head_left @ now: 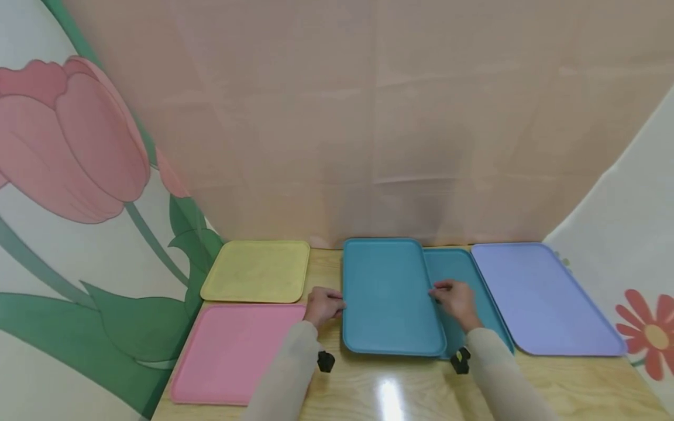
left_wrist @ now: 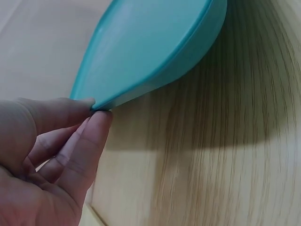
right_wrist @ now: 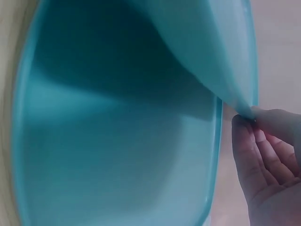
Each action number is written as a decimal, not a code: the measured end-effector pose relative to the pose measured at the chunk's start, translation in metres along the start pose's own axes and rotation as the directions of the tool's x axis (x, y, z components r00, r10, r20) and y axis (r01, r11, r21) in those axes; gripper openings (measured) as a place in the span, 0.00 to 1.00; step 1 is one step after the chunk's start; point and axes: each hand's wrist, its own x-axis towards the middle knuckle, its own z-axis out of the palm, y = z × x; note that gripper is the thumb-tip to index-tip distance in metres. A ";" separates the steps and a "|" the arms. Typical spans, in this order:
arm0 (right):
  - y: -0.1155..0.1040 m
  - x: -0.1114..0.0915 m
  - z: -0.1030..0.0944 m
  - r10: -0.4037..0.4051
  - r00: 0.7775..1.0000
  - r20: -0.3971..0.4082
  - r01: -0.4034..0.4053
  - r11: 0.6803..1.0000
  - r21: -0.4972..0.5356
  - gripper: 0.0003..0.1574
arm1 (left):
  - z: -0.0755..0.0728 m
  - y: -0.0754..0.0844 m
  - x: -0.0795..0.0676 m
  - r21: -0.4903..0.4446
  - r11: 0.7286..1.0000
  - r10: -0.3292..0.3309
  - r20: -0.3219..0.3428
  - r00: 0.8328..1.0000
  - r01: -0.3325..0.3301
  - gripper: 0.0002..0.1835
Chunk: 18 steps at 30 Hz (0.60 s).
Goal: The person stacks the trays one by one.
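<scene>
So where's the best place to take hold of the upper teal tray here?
By its two long side rims, one hand from each side. The left hand and right hand already pinch the upper teal tray there; its thin raised lip suits a thumb-and-finger pinch above the lower teal tray.

Head camera looks down from afar; both wrist cameras sit close, sharing the upper teal tray [head_left: 389, 292].

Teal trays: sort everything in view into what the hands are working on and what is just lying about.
In hand:
upper teal tray, pinched at its edges by the left hand and right hand
lower teal tray beneath it

Lying about:
yellow tray
pink tray
lavender tray
wooden table
</scene>
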 end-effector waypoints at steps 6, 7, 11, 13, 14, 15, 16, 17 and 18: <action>0.006 -0.002 -0.017 -0.016 1.000 -0.020 0.015 0.998 -0.058 0.16 | 0.016 0.008 0.000 -0.017 1.000 0.014 0.020 1.000 -0.014 0.09; 0.008 -0.002 -0.020 -0.018 0.999 -0.027 0.016 0.997 -0.074 0.16 | 0.019 0.009 0.000 -0.020 1.000 0.022 0.023 0.999 -0.022 0.08; 0.014 -0.005 -0.032 -0.023 0.999 -0.033 0.019 0.993 -0.118 0.17 | 0.031 0.013 0.000 -0.039 0.999 0.031 0.034 0.999 -0.030 0.09; 0.017 -0.006 -0.038 -0.020 1.000 -0.024 0.017 0.993 -0.119 0.18 | 0.037 0.014 -0.001 -0.039 0.999 0.037 0.038 0.999 -0.036 0.09; 0.019 -0.006 -0.040 -0.018 1.000 -0.022 0.015 0.992 -0.122 0.18 | 0.040 0.015 -0.001 -0.038 0.999 0.038 0.041 0.998 -0.037 0.09; 0.021 -0.006 -0.043 -0.017 1.000 -0.021 0.015 0.992 -0.128 0.18 | 0.042 0.015 -0.001 -0.034 0.998 0.045 0.045 0.998 -0.044 0.09; 0.023 -0.007 -0.045 -0.016 1.000 -0.023 0.013 0.991 -0.134 0.18 | 0.045 0.016 -0.001 -0.037 0.998 0.046 0.049 0.998 -0.045 0.09; 0.025 -0.007 -0.047 -0.011 1.000 -0.023 0.007 0.991 -0.135 0.18 | 0.048 0.016 -0.001 -0.039 0.998 0.046 0.054 0.997 -0.044 0.09; 0.026 -0.007 -0.049 -0.002 1.000 -0.022 -0.001 0.991 -0.133 0.18 | 0.050 0.016 0.000 -0.039 0.998 0.050 0.058 0.997 -0.048 0.09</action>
